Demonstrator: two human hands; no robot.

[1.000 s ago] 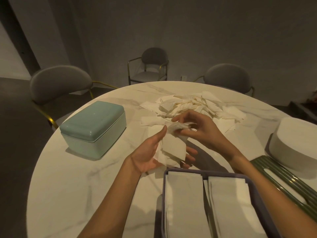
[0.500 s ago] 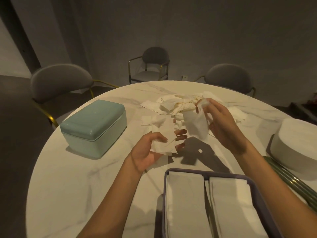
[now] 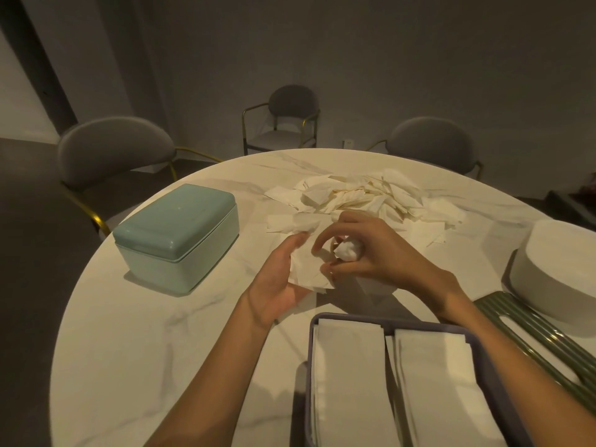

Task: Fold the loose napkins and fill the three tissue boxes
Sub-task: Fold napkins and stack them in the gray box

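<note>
Both hands hold napkins, right hand (image 3: 371,253) fingers (image 3: 322,240) curled round a bunched wad (image 3: 348,250).

Teal box (image 3: 175,235), white napkins (image 3: 354,196) — pale veined marble table (image 3: 129,333).

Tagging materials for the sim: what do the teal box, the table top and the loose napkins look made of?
Teal box: looks like smooth moulded plastic, satin sheen, rounded corners, a seam under the lid; could be coated metal.
Table top: pale glossy slab with grey veins, so marble or a marble-look surface.
Loose napkins: thin white tissue paper, matte, creased and crumpled.
</note>
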